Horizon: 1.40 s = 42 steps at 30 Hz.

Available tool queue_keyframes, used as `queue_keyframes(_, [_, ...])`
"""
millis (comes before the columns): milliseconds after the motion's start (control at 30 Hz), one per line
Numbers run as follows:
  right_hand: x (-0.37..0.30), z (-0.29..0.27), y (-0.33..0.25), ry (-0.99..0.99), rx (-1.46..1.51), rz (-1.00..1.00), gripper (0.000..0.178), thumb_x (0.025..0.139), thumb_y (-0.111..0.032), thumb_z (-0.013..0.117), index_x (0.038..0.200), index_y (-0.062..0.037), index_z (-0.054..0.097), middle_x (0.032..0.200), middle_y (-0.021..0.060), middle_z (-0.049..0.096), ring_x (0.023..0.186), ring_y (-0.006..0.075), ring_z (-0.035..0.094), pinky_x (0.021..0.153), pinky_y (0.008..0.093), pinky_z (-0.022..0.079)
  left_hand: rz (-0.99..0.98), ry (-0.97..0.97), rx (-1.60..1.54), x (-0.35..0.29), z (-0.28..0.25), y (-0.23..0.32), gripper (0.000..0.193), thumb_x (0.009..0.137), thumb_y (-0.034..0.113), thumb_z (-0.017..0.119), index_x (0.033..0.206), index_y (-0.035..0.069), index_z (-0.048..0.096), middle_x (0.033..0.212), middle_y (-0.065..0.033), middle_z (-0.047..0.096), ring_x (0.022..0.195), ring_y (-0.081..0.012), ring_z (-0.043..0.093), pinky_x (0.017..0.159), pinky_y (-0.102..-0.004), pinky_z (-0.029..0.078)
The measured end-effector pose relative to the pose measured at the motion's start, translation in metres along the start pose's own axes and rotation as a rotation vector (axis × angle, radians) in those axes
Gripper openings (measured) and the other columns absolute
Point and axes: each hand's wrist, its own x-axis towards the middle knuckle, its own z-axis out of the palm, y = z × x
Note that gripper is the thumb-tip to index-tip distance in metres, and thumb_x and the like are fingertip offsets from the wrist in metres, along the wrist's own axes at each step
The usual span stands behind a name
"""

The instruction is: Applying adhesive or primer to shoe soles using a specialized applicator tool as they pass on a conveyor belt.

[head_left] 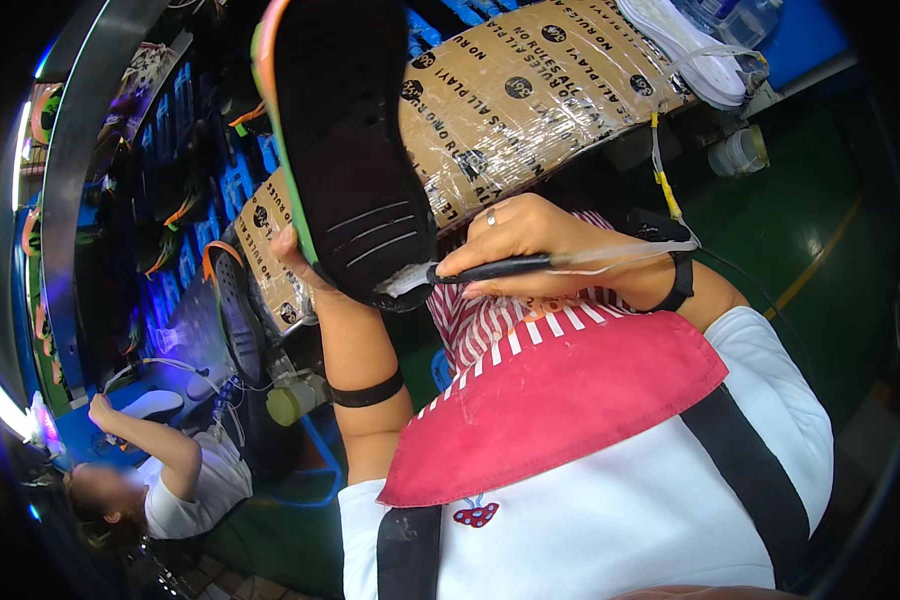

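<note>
A large shoe sole [355, 150], black on its upper face with a green and orange side wall, is held up in front of me. My left hand [295, 255] grips its left edge near the lower end, and the sole hides part of the fingers. In my right hand [530, 235], wearing a ring, is a black-handled brush [495, 269] with a clear tube running back over the wrist. The brush's whitish bristles touch the sole's lower end, just below several pale grooves. Both hands are closed.
Plastic-wrapped cardboard [530, 100] covers the bench ahead. White soles [685, 50] lie at its far right, by a clear bottle [735, 15]. A blue-slatted conveyor [155, 240] carrying shoe parts runs along the left. At lower left a co-worker [185, 480] reaches toward it. A pale jar [295, 398] stands nearby.
</note>
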Motion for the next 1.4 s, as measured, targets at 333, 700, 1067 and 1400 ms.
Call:
queue_keyframes(333, [0.004,-0.002,0.006,-0.052,-0.080,-0.163,0.022,0.075,-0.013,0.070,0.096,-0.0059,0.067,0.071,0.0140,0.063,0.062,0.0290,0.060,0.058,0.0349,0.048,-0.311,0.076,-0.011,0.016,0.027,0.003,0.059,0.078,0.036,0.049,0.123,-0.003,0.048,0.114,-0.0184,0.059,0.098,-0.0259,0.060,0.089,-0.0366,0.047])
queue_keyframes(700, [0.007,-0.016,-0.004,-0.147,-0.040,-0.090,0.020,0.076,-0.014,0.068,0.094,-0.0045,0.067,0.065,0.0138,0.059,0.063,0.0294,0.059,0.056,0.0359,0.047,-0.666,0.278,0.473,0.033,0.036,0.003,0.044,0.074,0.035,0.063,0.102,0.002,0.064,0.090,-0.0112,0.065,0.076,-0.0172,0.061,0.072,-0.0273,0.049])
queue_keyframes(1067, [-0.003,-0.022,0.005,-0.137,-0.163,-0.105,0.018,0.074,-0.014,0.067,0.091,-0.0083,0.068,0.065,0.0126,0.060,0.061,0.0288,0.060,0.056,0.0349,0.047,-0.747,0.240,0.755,0.038,0.032,0.002,0.046,0.074,0.046,0.065,0.099,0.008,0.064,0.091,-0.0038,0.062,0.078,-0.0119,0.056,0.072,-0.0242,0.045])
queue_keyframes(1400, [-0.011,-0.027,0.002,-0.061,-0.205,-0.119,0.016,0.077,-0.013,0.065,0.092,-0.0087,0.066,0.061,0.0111,0.057,0.057,0.0252,0.058,0.053,0.0327,0.045,-0.749,0.256,0.784,0.042,0.009,0.011,0.046,0.076,0.048,0.061,0.099,0.009,0.064,0.088,-0.0032,0.061,0.076,-0.0098,0.054,0.069,-0.0223,0.041])
